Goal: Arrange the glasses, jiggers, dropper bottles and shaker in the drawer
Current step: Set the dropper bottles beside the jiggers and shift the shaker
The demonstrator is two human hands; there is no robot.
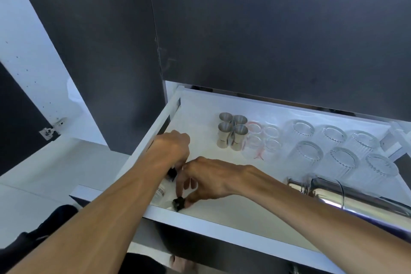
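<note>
I am on the dropper bottles now, down in the near-left corner of the drawer (200,221). My right hand (213,178) has its thumb and forefinger pinched on the black cap of one dropper bottle (178,203), which sits right against the front wall; the other fingers hang loosely curled above it. My left hand (172,149) is closed round the black top of a second dropper bottle (171,172) just behind the first, though my knuckles hide most of it, and I cannot tell how upright it stands. A clear glass body (160,192) shows just beside my left forearm, and I cannot say which bottle it belongs to. The rest looks placed: four steel jiggers (232,132) stand in a tight square towards the back, the small clear glasses (262,138) sit just beside them, the six ribbed glasses (333,147) make two rows further right, and the shaker (355,196) lies on its side near the front right. So I judge the job nearly finished. Next I should stand both bottles upright, touching or just beside each other, in the bare stretch left of the jiggers, letting go gently, since narrow bottles tip easily.
</note>
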